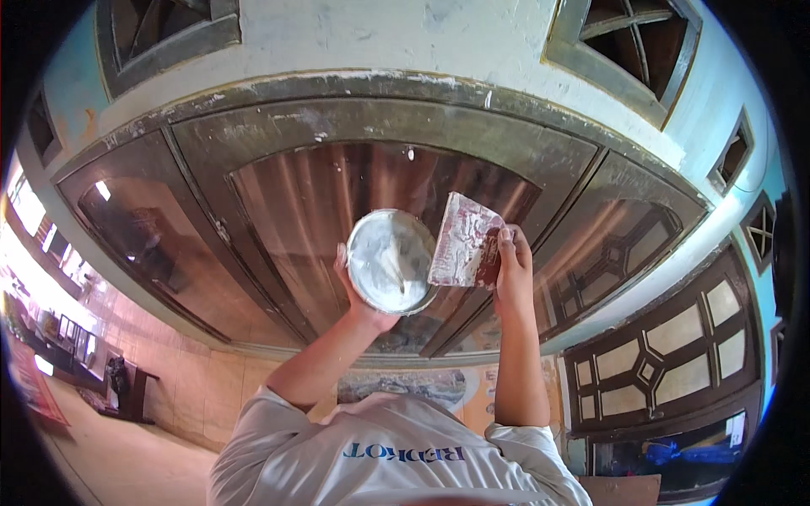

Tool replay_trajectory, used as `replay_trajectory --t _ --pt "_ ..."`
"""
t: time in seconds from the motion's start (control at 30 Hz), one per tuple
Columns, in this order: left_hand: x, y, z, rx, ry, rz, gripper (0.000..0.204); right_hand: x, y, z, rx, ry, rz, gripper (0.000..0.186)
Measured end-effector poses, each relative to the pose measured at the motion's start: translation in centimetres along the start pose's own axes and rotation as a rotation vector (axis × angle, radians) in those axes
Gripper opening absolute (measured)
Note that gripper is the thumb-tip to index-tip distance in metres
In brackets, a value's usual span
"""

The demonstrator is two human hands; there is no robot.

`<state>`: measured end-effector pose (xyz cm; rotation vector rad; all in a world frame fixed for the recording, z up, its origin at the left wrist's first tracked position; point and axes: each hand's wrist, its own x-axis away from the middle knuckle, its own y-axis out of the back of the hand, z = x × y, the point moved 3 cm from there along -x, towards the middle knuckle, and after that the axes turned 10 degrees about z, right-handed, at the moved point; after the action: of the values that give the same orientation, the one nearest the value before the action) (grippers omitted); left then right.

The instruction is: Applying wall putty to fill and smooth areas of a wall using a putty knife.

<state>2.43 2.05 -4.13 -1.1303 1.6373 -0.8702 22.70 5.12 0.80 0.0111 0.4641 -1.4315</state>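
Observation:
My left hand (361,305) is wrapped round the side and underside of a round tub (390,212). White filler paste (380,261) fills it, with a swirled ridge near the middle. In my right hand (513,268) I grip a flat, dark red putty spreader (466,243) by its right edge, thumb across the face. White paste is smeared over much of its blade. The spreader's lower left corner comes close to the tub's right rim; whether they touch, I cannot tell.
Ahead is a dark wooden door or window frame (371,114) with glossy panels and white specks. Patchy pale wall (396,38) surrounds it, with lattice vents (634,38) above. A patterned wooden door (666,358) stands at right; low dark furniture (126,392) sits on the tiled floor at left.

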Motion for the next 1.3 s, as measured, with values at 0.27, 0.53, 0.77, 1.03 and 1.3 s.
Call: replay_trajectory --t 0.27,0.53,0.77,1.03,1.3 --pt "-1.8 -1.2 2.4 -0.054 -0.078 0.090 0.085 0.1 1.7 0.5 -0.062 -0.043 0.140 0.012" --pt "-0.2 -2.4 5.9 -0.314 -0.295 -0.033 0.086 1.0 2.2 -1.0 0.030 -0.133 0.204 0.017" --pt "1.0 -2.7 7.5 -0.247 -0.313 0.005 0.081 2.3 2.1 0.9 -0.117 -0.042 0.233 0.020" --pt "1.8 -3.3 7.9 -0.035 -0.229 0.086 0.086 3.5 2.5 6.1 0.573 0.465 0.256 0.019" --pt "2.4 -2.5 6.9 0.033 -0.232 -0.024 0.084 3.3 0.5 6.5 0.473 0.554 0.249 0.020"
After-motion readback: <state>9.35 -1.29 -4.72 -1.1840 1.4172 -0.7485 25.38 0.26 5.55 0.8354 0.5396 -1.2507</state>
